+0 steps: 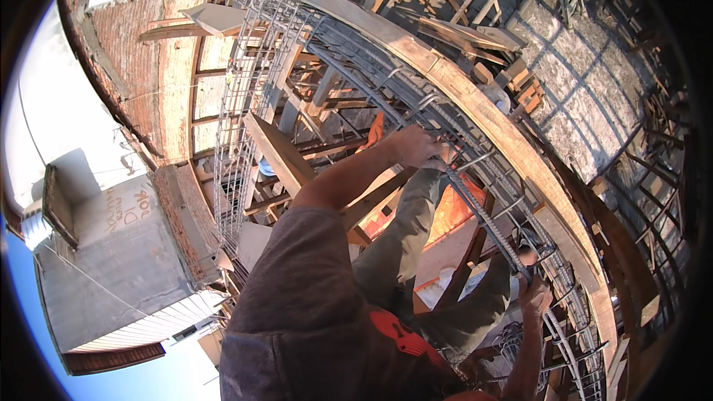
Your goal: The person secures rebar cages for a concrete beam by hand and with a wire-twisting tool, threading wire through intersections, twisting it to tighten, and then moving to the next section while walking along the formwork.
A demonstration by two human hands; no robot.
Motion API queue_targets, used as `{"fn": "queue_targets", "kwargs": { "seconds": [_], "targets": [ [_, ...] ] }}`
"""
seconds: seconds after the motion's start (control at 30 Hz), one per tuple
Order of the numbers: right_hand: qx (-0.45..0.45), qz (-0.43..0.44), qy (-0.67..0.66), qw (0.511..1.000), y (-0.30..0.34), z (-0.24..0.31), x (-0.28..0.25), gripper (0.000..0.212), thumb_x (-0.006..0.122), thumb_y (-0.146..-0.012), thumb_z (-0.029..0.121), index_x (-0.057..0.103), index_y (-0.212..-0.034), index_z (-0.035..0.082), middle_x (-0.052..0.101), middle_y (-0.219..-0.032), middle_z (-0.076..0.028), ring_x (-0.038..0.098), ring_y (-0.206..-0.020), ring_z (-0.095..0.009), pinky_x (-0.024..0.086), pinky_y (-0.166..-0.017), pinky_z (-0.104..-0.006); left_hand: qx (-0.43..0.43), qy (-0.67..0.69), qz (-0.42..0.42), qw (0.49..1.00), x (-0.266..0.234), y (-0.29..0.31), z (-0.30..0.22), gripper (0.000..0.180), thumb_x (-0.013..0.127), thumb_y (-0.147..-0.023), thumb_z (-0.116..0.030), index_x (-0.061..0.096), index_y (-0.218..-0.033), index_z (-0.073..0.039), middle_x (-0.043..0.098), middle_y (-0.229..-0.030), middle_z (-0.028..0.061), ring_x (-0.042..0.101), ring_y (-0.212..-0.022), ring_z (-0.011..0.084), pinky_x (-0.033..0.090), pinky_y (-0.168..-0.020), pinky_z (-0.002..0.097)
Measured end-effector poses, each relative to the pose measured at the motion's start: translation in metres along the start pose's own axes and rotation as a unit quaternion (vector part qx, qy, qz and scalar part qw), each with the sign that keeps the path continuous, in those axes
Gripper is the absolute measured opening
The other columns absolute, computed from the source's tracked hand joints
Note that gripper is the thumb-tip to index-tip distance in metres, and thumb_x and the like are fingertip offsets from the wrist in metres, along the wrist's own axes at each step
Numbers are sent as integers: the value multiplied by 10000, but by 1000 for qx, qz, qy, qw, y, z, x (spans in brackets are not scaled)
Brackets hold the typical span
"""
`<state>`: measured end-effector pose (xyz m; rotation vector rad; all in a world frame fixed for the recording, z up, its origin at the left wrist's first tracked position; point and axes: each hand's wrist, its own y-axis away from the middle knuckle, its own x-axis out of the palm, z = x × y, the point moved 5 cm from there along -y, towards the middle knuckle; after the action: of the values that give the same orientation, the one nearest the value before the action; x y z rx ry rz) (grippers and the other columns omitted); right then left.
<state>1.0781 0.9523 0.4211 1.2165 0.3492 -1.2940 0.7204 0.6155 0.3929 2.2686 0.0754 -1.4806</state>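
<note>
A long cage of ribbed steel bars (479, 212), tied with square stirrups, runs diagonally past me beside a wooden board. My left hand (417, 146) is at the upper part of this cage, its fingers bent over a steel bar; the fingertips are partly hidden among the bars. Lower down, my right hand (535, 297) is closed beside the same long bar. Something dark shows at its fingers, too small and hidden to name. My legs in olive trousers (401, 241) are below, between the cage and my body.
The curved-looking formwork board (445, 78) borders the cage. Another upright rebar cage (241, 96) meets it at the upper left. Wooden planks (278, 152) and props stand below me at height. Stacked wood blocks (523, 85) lie beyond the board. A brick wall (141, 67) rises at left.
</note>
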Motion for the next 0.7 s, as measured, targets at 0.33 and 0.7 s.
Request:
{"fn": "queue_targets", "kwargs": {
  "seconds": [0.33,0.7],
  "targets": [
    [-8,-13,6,1000,-6,0,14,550,608,-902,564,597,-737,39,612,-620,-200,633,-613,-439,477,-537,-519,-574,287,-446,624,28,92,-25,519,658,-929,-436,525,-1267,-65,514,-1136,157,555,-1075,295,478,-891,450],
    [33,28,-71,997,-4,-60,67,627,638,-872,581,581,-644,-1,584,-596,-209,596,-577,-441,438,-523,-522,-438,810,-389,26,112,37,-5,553,450,-991,-590,687,-1033,-92,713,-946,58,673,-780,220,566,-717,377]
  ]
}}
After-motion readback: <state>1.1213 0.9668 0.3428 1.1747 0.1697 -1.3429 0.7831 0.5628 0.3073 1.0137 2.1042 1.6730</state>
